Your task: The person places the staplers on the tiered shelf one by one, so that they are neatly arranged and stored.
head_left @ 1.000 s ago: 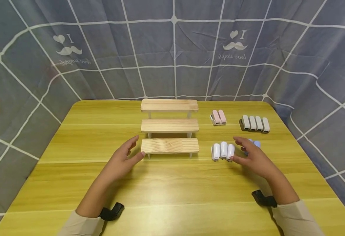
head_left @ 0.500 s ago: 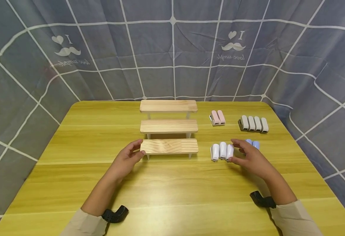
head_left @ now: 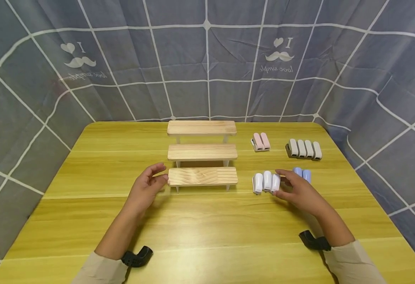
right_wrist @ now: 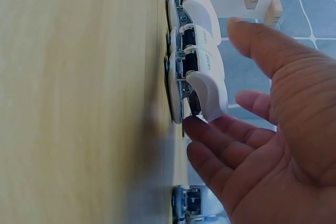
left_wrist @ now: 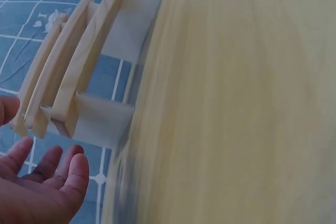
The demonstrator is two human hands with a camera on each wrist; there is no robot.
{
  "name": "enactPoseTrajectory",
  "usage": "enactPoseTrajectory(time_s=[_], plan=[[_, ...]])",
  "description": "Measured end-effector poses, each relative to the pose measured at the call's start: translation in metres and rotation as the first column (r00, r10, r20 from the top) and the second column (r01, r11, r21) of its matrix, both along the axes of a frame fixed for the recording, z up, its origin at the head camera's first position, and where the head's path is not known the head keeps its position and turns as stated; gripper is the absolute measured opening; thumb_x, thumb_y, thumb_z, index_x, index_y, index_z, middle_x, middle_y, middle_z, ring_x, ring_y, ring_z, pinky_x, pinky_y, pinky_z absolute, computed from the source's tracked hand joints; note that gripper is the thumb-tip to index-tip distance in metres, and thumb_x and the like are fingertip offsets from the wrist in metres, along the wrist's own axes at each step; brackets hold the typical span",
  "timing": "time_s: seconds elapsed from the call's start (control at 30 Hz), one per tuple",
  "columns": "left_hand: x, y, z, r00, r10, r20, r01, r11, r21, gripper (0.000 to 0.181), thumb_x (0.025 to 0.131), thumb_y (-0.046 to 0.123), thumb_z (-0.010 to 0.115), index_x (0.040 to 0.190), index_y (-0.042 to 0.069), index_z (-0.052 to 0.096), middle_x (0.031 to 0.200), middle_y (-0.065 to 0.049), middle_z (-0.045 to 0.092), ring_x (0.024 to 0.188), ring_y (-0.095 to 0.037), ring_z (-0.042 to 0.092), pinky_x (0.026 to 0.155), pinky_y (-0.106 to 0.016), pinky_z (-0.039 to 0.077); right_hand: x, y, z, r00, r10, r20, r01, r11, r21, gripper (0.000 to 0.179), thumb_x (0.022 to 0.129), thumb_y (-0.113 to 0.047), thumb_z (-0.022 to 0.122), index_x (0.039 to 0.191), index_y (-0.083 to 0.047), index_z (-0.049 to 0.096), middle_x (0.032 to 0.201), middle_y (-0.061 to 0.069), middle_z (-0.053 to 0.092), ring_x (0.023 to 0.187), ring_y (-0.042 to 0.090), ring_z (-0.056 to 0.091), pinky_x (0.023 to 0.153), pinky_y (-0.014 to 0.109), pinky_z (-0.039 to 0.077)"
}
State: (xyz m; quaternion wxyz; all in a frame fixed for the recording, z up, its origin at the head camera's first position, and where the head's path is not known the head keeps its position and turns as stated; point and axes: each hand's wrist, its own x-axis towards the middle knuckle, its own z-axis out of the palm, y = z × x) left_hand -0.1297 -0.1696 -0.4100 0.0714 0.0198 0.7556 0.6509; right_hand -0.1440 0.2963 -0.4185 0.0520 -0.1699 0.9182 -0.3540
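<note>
My left hand (head_left: 143, 191) is beside the left end of a three-tier wooden display stand (head_left: 202, 176), its fingers loosely bent around nothing. In the left wrist view, its fingertips are near the ends of the boards (left_wrist: 68, 114), with a gap visible. At the right, three small white staplers (head_left: 266, 180) lie side by side. My right hand (head_left: 305, 195) reaches to the rightmost one. From the right wrist, its fingers are close under the end of that white stapler (right_wrist: 210, 90), and its thumb stands apart. Whether the fingertips touch it, I cannot tell.
Two blue staplers (head_left: 307, 176) lie just behind my right hand, partly hidden. Farther back are two pink staplers (head_left: 260, 141) and a row of several off-white ones (head_left: 301, 149). A grey checked curtain (head_left: 186, 59) surrounds the wooden table (head_left: 207, 236).
My left hand came to the stand's left end, then drew back slightly to the left. The right hand has shifted a little left toward the white staplers. The staplers have stayed in place.
</note>
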Motion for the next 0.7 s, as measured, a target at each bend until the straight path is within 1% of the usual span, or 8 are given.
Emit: enactPoseTrajectory(time_s=[0.17,0.3,0.37,0.43,0.5,0.57,0.63,0.7], plan=[[-0.0035,0.0016,0.0012,0.998,-0.054,0.01,0.054,0.998,-0.034,0.054,0.101,0.026,0.061,0.146,0.003,0.043,0.15,-0.01,0.04,0.131,-0.029,0.047,0.102,-0.04,0.044,-0.0008,0.0013,-0.0015,1.0,0.0,0.008,0.0,1.0,0.006,0.072,0.09,-0.019,0.076,0.146,0.007,0.039,0.14,0.03,0.047,0.121,0.047,0.053,0.098,0.06,0.042],[-0.0031,0.0023,-0.0002,0.998,-0.055,0.031,0.058,0.994,-0.096,0.05,0.1,0.027,0.063,0.144,0.008,0.048,0.15,-0.009,0.041,0.135,-0.03,0.044,0.105,-0.047,0.041,-0.0005,0.0008,-0.0024,0.999,0.017,0.034,-0.017,1.0,-0.019,0.072,0.091,-0.019,0.075,0.146,0.008,0.037,0.141,0.031,0.045,0.122,0.047,0.053,0.098,0.059,0.043],[-0.0019,0.0024,0.0003,0.998,-0.053,-0.017,0.05,0.988,-0.149,0.048,0.099,0.027,0.064,0.142,0.008,0.052,0.15,-0.009,0.042,0.135,-0.029,0.043,0.104,-0.049,0.041,-0.0004,0.0004,-0.003,0.999,0.023,0.037,-0.022,1.0,-0.022,0.072,0.091,-0.019,0.075,0.145,0.008,0.037,0.141,0.031,0.046,0.123,0.047,0.053,0.098,0.058,0.043],[-0.0009,0.0024,0.0013,0.993,-0.067,-0.099,0.045,0.977,-0.209,0.045,0.099,0.025,0.065,0.138,0.006,0.056,0.148,-0.008,0.044,0.135,-0.029,0.044,0.103,-0.049,0.043,-0.0004,0.0003,-0.0033,0.999,0.021,0.035,-0.02,1.0,-0.018,0.071,0.091,-0.018,0.075,0.145,0.008,0.038,0.14,0.03,0.046,0.122,0.046,0.054,0.098,0.058,0.043],[-0.0005,0.0028,0.0026,0.976,-0.101,-0.192,0.046,0.962,-0.27,0.042,0.098,0.024,0.066,0.134,0.004,0.06,0.146,-0.008,0.048,0.133,-0.029,0.045,0.101,-0.05,0.044,-0.0005,0.0006,-0.0038,0.999,0.015,0.029,-0.014,1.0,-0.012,0.069,0.091,-0.017,0.075,0.144,0.008,0.039,0.139,0.03,0.048,0.121,0.045,0.055,0.097,0.057,0.044],[-0.0008,0.0026,0.0031,0.958,-0.134,-0.255,0.05,0.949,-0.312,0.039,0.098,0.022,0.066,0.131,0.003,0.063,0.143,-0.007,0.051,0.132,-0.029,0.047,0.099,-0.051,0.045,-0.0012,0.001,-0.0042,1.0,0.007,0.017,-0.007,1.0,0.003,0.068,0.091,-0.018,0.076,0.143,0.008,0.041,0.137,0.028,0.051,0.119,0.044,0.057,0.096,0.057,0.045],[-0.0024,0.0024,0.0023,0.946,-0.161,-0.281,0.06,0.939,-0.338,0.036,0.098,0.022,0.067,0.128,0.003,0.066,0.14,-0.006,0.054,0.13,-0.028,0.049,0.099,-0.051,0.045,-0.0018,0.0012,-0.0042,1.0,0.006,0.005,-0.006,1.0,0.014,0.066,0.09,-0.017,0.076,0.142,0.007,0.043,0.135,0.027,0.053,0.117,0.043,0.058,0.095,0.057,0.046],[-0.0041,0.0018,0.0007,0.943,-0.183,-0.277,0.08,0.934,-0.347,0.034,0.098,0.02,0.067,0.127,0.002,0.067,0.14,-0.005,0.055,0.129,-0.028,0.05,0.1,-0.05,0.045,-0.0019,0.0016,-0.0045,1.0,0.001,-0.003,-0.001,1.0,0.025,0.066,0.09,-0.017,0.077,0.141,0.007,0.045,0.134,0.026,0.054,0.116,0.041,0.058,0.094,0.056,0.046]])
